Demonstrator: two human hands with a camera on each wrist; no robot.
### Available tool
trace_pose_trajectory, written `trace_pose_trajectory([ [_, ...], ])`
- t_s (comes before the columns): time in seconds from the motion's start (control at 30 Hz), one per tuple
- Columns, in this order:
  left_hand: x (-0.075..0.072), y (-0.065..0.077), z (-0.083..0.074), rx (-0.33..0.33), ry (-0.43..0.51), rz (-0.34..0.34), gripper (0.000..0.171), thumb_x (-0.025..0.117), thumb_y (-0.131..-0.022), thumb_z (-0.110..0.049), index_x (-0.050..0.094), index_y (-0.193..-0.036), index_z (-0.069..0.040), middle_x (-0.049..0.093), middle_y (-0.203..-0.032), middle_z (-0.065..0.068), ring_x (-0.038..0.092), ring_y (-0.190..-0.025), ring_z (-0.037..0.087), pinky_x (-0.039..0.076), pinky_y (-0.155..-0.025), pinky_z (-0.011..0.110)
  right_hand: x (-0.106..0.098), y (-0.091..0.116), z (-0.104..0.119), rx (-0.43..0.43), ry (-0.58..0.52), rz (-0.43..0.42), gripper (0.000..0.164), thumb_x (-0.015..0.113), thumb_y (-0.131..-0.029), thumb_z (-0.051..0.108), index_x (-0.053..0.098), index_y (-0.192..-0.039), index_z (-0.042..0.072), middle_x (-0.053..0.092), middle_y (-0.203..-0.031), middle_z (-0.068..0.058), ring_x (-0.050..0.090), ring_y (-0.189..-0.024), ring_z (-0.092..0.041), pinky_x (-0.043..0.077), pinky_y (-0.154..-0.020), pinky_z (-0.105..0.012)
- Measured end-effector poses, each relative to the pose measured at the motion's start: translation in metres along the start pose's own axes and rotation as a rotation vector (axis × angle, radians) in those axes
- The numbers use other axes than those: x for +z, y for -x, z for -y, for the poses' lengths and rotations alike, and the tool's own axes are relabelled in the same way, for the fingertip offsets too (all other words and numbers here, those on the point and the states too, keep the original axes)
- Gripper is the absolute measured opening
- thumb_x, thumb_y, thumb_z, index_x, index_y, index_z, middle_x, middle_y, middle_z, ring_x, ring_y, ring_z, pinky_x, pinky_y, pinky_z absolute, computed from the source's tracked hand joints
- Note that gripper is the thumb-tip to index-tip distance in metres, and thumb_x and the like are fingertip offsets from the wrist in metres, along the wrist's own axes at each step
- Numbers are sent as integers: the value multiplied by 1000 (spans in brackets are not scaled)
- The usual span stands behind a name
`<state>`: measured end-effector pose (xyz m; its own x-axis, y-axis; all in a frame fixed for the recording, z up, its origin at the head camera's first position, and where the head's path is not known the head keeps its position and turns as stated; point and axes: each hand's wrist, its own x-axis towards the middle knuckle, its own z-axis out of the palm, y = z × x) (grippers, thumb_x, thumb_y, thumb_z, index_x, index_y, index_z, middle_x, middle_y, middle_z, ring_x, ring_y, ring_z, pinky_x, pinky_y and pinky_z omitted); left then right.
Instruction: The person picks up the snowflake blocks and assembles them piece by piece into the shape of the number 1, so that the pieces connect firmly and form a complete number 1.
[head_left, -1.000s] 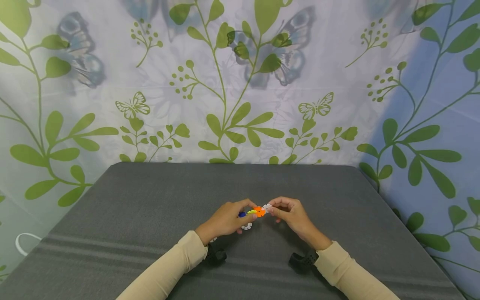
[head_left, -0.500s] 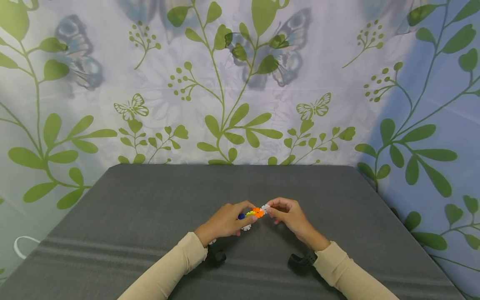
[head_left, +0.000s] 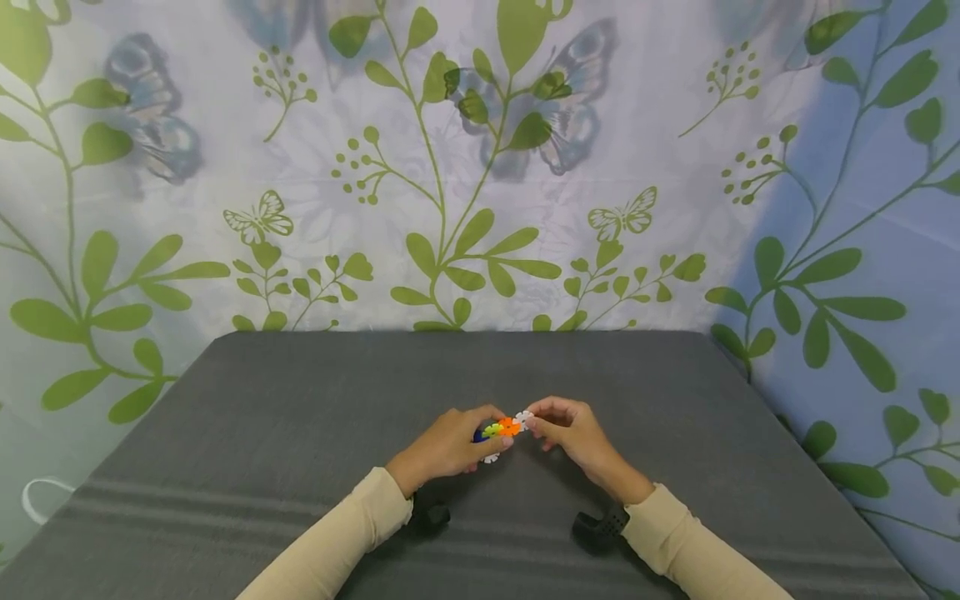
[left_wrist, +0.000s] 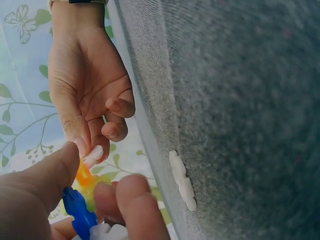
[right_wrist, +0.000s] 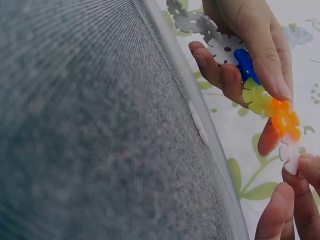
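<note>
A chain of interlocking snowflake-shaped plastic discs spans both hands above the table. My left hand [head_left: 450, 439] grips it between thumb and fingers around the blue disc [right_wrist: 245, 66], the yellow-green disc [right_wrist: 257, 96] and the orange disc [right_wrist: 285, 121]. Beyond the blue one, several white discs [right_wrist: 225, 48] trail behind that hand. At the other end, the thumb and fingers of my right hand [head_left: 581, 433] pinch a white disc [head_left: 523, 420], which joins the orange disc's edge. Part of this white disc is hidden by the fingertips.
A grey cloth-covered table [head_left: 360, 375] lies below the hands. One loose white piece [left_wrist: 182, 180] rests on it, seen in both wrist views. Behind stands a curtain [head_left: 315, 208] printed with leaves and butterflies. A white loop [head_left: 45, 498] hangs at the left edge.
Both hands keep their hold on the chain and stay nearly in place, the head view drifting slightly. The yellow-green disc and the end white disc now show a little more of their faces.
</note>
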<state>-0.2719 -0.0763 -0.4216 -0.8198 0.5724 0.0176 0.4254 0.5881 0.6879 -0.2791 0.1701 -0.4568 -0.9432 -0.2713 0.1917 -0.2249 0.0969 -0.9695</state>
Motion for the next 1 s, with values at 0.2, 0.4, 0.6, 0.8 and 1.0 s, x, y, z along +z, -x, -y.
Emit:
trace_pose_trajectory([
  [0.2, 2, 4, 1, 17, 13, -23, 39, 69, -108, -35, 68, -137, -9, 62, -64, -4, 61, -53, 10, 49, -53, 27, 5, 2, 2, 36, -35, 28, 25, 74, -101, 2, 69, -116, -17, 74, -94, -15, 67, -78, -14, 60, -66, -27],
  [0.4, 3, 3, 0, 37, 40, -43, 35, 71, -108, -31, 69, -134, -7, 67, -71, -1, 62, -54, 10, 51, -52, 27, 6, 2, 4, 32, -46, 20, 25, 73, -101, 1, 69, -116, -18, 74, -95, -14, 68, -78, -14, 60, -65, -27],
  [0.6, 1, 0, 1, 51, 55, -36, 40, 70, -108, -32, 66, -140, -7, 68, -74, 3, 63, -53, 10, 53, -53, 27, 7, 3, 7, 52, -52, -12, 31, 74, -101, 2, 66, -123, -18, 75, -97, -7, 67, -78, -13, 60, -66, -27],
  [0.8, -7, -1, 2, 48, 58, -73, 41, 69, -109, -31, 65, -142, -8, 66, -71, 6, 62, -53, 12, 53, -53, 29, 9, 2, 8, 116, -171, -24, 48, 68, -98, -7, 49, -140, -21, 74, -112, -10, 69, -85, -13, 62, -73, -27],
  [1.0, -15, -3, 7, 35, 48, -101, 42, 68, -109, -33, 64, -143, -9, 64, -73, 1, 62, -53, 12, 54, -55, 29, 17, 0, 10, 197, -176, 105, 41, 67, -98, -7, 53, -133, -24, 73, -109, -16, 73, -92, -15, 63, -85, -31],
])
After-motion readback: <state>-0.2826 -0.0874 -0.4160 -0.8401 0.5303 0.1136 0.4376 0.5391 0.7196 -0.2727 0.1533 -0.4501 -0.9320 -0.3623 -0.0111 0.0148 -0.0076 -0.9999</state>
